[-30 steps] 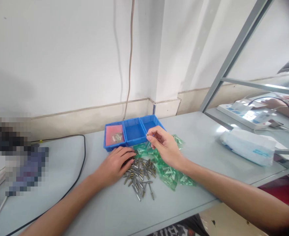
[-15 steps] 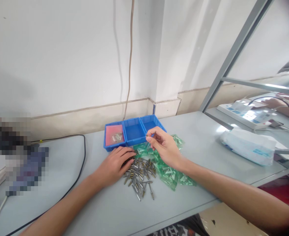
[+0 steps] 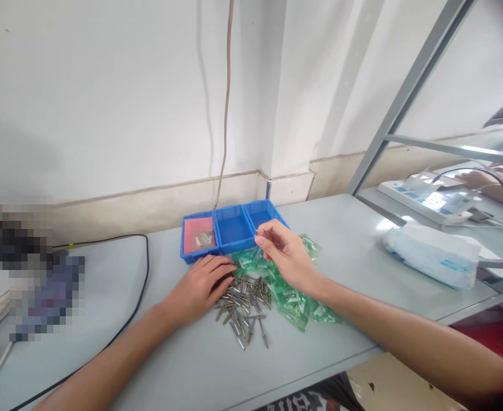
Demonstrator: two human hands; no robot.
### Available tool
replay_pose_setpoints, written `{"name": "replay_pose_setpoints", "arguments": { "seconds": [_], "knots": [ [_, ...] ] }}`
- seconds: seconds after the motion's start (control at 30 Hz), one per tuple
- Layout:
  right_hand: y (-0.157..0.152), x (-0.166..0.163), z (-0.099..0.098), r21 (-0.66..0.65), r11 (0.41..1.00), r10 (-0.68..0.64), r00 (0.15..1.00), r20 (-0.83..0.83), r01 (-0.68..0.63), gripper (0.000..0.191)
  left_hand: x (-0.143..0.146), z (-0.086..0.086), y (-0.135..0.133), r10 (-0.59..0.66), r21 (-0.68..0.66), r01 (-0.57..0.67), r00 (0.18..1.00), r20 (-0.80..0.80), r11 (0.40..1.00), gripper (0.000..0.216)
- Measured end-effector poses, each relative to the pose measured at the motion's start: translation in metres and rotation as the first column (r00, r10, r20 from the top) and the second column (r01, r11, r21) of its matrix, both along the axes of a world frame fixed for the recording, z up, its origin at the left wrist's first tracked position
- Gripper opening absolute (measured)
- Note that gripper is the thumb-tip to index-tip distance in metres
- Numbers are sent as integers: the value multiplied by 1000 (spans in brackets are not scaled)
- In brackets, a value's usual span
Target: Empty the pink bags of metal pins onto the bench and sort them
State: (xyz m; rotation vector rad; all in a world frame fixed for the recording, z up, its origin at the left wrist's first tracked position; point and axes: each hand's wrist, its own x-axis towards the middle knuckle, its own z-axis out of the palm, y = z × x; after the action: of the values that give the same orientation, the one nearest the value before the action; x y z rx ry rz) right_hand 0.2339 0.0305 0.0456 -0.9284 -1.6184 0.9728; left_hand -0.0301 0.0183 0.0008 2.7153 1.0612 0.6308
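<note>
On the table lies a heap of small metal pins (image 3: pixel 243 299), silver with brass-coloured parts. My left hand (image 3: pixel 202 285) rests palm down at the heap's left edge; its fingers are bent and apart, with the tips over the pins. Raised above the heap's right side, my right hand (image 3: pixel 288 251) is closed in a pinch of thumb and forefinger on one small metal pin, of which only a dark tip shows. Green plastic bags (image 3: pixel 292 305) with silver pieces inside lie under and beside my right hand. Behind both hands stands a blue three-compartment tray (image 3: pixel 220 251).
The tray's left compartment holds a pink sheet (image 3: pixel 195 227) and a clear bag (image 3: pixel 202 239) of silver pieces. A black cable (image 3: pixel 147 274) runs along the left. At the right are a white soft pack (image 3: pixel 433 255), a power strip (image 3: pixel 422 200) and a metal frame (image 3: pixel 409 85).
My right hand has shifted very slightly, still pinching. My left hand, the pins, the bags and the tray look the same.
</note>
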Motion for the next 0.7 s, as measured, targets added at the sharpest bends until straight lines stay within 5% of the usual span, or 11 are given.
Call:
{"name": "replay_pose_setpoints", "arguments": {
  "seconds": [0.7],
  "knots": [
    [0, 0, -1, -6, 1000, -14, 1000, 5, 14, 19, 0, 0, 0, -3, 12, 3, 1000, 11, 1000, 29]
  ]
}}
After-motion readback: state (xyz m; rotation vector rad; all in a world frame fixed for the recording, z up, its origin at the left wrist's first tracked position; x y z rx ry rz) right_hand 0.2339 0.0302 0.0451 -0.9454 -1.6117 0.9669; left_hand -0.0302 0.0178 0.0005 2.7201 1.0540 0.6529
